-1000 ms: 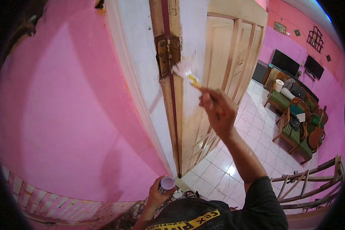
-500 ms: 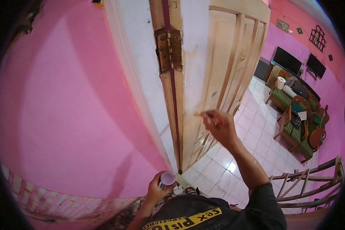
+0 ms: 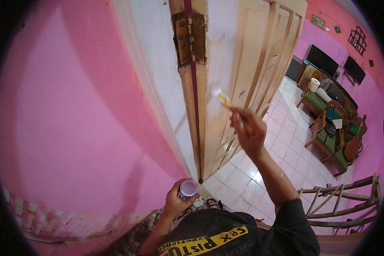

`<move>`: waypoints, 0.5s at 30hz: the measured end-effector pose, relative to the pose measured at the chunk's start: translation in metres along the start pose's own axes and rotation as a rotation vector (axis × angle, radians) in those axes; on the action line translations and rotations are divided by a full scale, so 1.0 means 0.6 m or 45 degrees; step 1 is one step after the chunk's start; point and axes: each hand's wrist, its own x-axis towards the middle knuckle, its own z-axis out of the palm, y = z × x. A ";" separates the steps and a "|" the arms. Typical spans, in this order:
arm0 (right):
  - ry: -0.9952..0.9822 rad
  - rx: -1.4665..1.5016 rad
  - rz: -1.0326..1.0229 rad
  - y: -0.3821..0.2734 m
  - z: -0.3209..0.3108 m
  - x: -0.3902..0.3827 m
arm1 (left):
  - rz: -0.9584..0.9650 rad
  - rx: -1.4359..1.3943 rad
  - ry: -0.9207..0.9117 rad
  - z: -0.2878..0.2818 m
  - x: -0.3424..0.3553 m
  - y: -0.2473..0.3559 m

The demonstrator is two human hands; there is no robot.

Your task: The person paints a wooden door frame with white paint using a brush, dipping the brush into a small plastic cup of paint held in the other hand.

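My right hand (image 3: 249,129) is closed round the wooden handle of a paintbrush (image 3: 224,100). Its white-tipped bristles lie against the hinge-side edge of a pale wooden panelled door (image 3: 247,55). White paint covers the upper part of that edge strip; lower down it is bare, yellowish wood. Low in front of me my left hand (image 3: 175,202) grips a small cup (image 3: 188,188) with pale lilac-white contents. A rusty hinge (image 3: 190,40) joins the door to the white-painted frame (image 3: 158,64).
A pink wall (image 3: 85,128) fills the left side. Beyond the door, a tiled floor (image 3: 281,145) leads to wooden chairs with green striped cushions (image 3: 326,138) and a guitar (image 3: 353,147). A wooden ladder (image 3: 341,205) lies at the lower right. Two dark screens (image 3: 322,59) are at the far wall.
My right hand has shifted up along the door edge with the brush, whose bristles now point up and left. My left hand and the cup sit slightly higher in view. The view has tilted a little.
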 end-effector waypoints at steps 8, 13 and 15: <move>-0.214 0.234 0.723 -0.012 -0.057 -0.131 | 0.079 0.058 0.052 -0.001 0.031 0.004; -0.313 0.385 0.885 -0.102 -0.081 -0.098 | -0.055 0.045 0.024 0.001 0.056 0.018; -0.610 0.139 0.590 -0.123 -0.082 -0.086 | -0.022 0.013 0.006 0.006 0.065 0.025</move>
